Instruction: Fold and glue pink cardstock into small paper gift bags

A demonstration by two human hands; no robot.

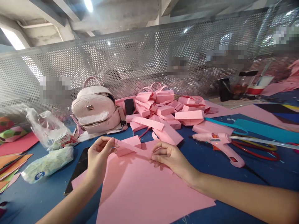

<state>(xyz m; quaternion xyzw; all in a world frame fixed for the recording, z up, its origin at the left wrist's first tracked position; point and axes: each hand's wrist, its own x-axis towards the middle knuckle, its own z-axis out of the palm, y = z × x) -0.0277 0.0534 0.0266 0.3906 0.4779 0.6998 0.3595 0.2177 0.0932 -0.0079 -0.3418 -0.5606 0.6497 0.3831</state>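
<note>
Between my two hands stretches a narrow pink paper strip (133,149). My left hand (101,152) pinches its left end between thumb and fingers. At the other end, my right hand (167,155) has its fingers closed on the strip. Below both hands lies a large pink paper sheet (130,193) on the blue table. Just behind the strip sits a folded pink paper box (133,141), partly hidden by it. A heap of folded pink paper pieces (163,109), some with looped handles, lies farther back.
A pink glue gun (219,143) with its cord lies at right. A pale backpack (94,107), a plastic bag (49,129) and a tissue pack (48,165) are at left. A dark tablet-like slab (78,171) lies by my left forearm. Perforated metal panel (140,59) behind.
</note>
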